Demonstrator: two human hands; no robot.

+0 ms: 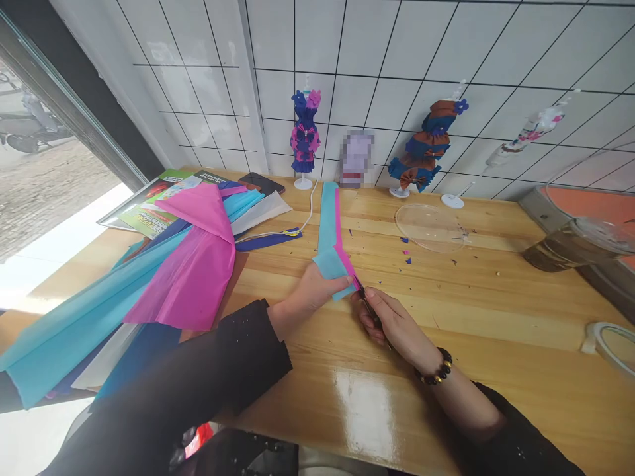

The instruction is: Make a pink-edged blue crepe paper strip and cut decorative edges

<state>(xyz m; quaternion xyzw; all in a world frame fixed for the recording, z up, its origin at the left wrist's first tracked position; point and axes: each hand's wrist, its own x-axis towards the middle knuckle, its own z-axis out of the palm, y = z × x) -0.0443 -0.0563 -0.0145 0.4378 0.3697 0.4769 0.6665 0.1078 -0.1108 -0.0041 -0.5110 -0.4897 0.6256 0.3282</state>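
Observation:
A long light-blue paper strip (pixel 328 215) with a pink paper layer (pixel 338 218) along its right edge lies on the wooden table (pixel 446 344), its near end lifted and folded. My left hand (pixel 317 287) pinches that near end between thumb and fingers. Dark scissors (pixel 370 307) are gripped in my right hand (pixel 394 324), which wears a bracelet of dark beads. The scissors' tips meet the pink edge close to my left thumb. How far the blades are apart is too small to tell.
Pink sheets (pixel 203 264) and light-blue sheets (pixel 99 297) pile up at the left. Small dress forms, including a navy-pink one (pixel 305 135) and a brown-blue one (pixel 429 145), stand by the tiled wall. A clear disc (pixel 429 228), paper scraps, a tape roll (pixel 615 347) and a lidded container (pixel 560 244) are at the right.

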